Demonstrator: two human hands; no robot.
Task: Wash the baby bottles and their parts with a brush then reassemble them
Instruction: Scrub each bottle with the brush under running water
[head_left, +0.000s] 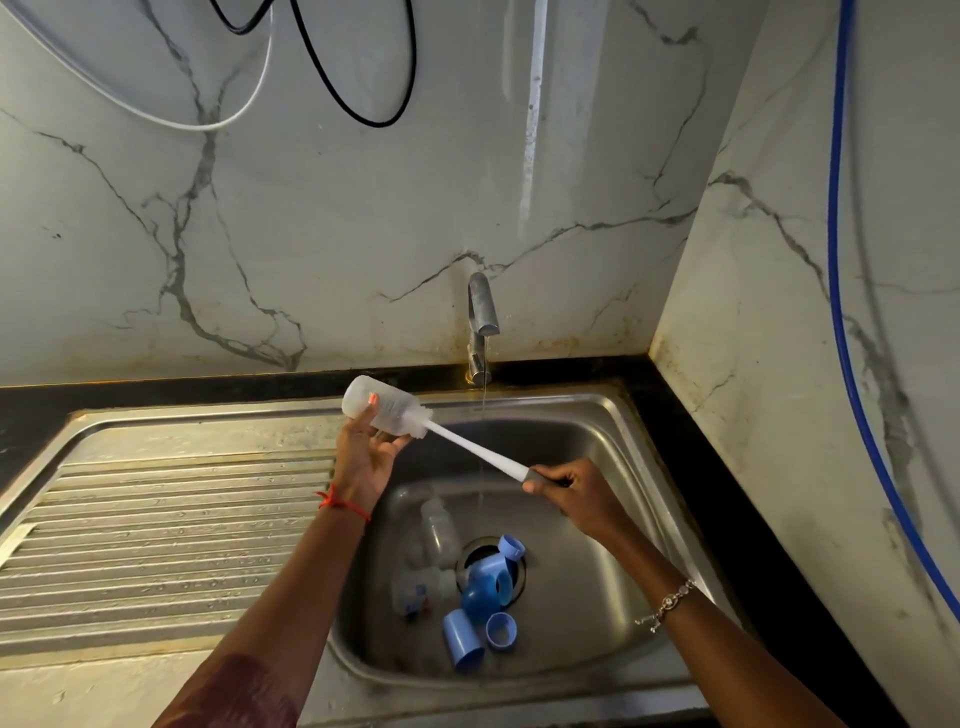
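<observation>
- Left hand (363, 460) is up over the sink (608, 421). Its fingers (397, 444) are curled round a clear bottle (361, 400), with one orange-painted nail pressed on the side. The bottle is tilted, its mouth pointing down towards the right hand.
- Inside that bottle is the bristle head of the brush (470, 448), pushed in through the mouth. The white shaft slants out, down and to the right.
- Right hand (576, 493) sits lower and to the right of the left fingers, its own fingers (558, 470) wrapped tight round the grey grip at the shaft's end.
- The tap (480, 312) stands beyond both hands, and a thin stream of water (484, 395) drops between the two sets of fingers into the basin.
- Well below the fingers, on the basin floor, a second clear bottle (439, 530) lies on its side. Another clear bottle (421, 590) with small printed marks lies just beneath it.
- Blue parts are crowded beside those: a collar (511, 548) at the drain's (470, 558) far edge, a bigger rounded piece (483, 590) over the drain, and a cap (462, 647) and a ring (501, 631) nearest the camera.
- Hard to read: the clear plastic melts into the steel, so I cannot tell how many clear pieces lie there. The blue pile hides much of the drain.
- Left of the left fingers, the ribbed drainboard (182, 519) runs off the frame's edge. Both forearms are cut off at the bottom.
</observation>
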